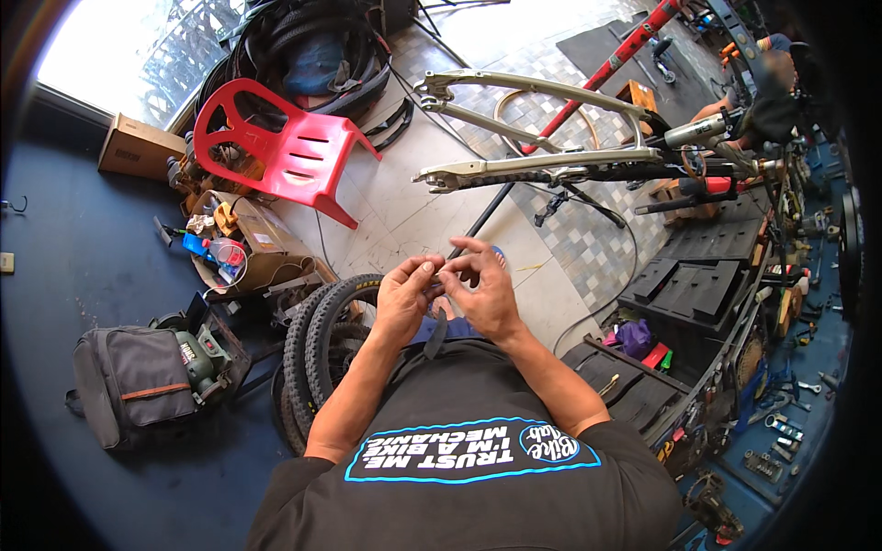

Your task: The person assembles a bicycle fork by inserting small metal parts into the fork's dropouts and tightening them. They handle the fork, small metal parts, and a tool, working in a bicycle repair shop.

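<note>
Both forearms reach in from the near side, angled inward. I see the left hand (407, 298) and right hand (487, 298) meeting, fingers curled; grip contents I cannot tell. Dark strip (436, 337) just nearside of them; tires (315, 351) left, bike frame (528, 166) far right.

The black shirt (441, 390) had 3 lines of upside-down white words (436, 445) inside a blue line, next to a round blue badge (549, 443) with writing. White letters sat on a green machine (195, 365), and yellow ones on a bike tire (315, 347).
</note>
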### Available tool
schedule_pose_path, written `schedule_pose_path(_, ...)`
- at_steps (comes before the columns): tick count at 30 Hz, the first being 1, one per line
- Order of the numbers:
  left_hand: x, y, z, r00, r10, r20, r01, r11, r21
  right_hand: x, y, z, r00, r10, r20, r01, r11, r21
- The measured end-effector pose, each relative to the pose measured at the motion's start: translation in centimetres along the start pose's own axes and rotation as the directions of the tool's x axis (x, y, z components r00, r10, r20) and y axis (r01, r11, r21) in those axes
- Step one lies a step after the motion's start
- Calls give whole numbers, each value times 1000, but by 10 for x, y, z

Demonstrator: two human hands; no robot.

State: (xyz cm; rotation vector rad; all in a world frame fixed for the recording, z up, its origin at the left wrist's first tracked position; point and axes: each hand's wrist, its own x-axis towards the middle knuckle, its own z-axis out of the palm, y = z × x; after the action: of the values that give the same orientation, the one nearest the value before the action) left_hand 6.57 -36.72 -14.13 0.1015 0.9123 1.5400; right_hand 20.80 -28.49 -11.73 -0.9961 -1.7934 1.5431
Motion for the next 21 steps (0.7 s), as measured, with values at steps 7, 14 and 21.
schedule_pose_path(7, -3, 9, 3, 994, 108, 6, -102, 925, 365, 7, -4, -9, 998, 54, -23, -51, 990, 130)
schedule_pose_path(14, 2, 19, 4, 992, 76, -102, -40, 948, 315, 7, -6, -18, 894, -449, 11, 399, 783, -478)
schedule_pose_path(21, 4, 23, 4, 985, 135, -110, -84, 923, 375, 0, -19, -36, 803, -526, 278, 536, 437, -722)
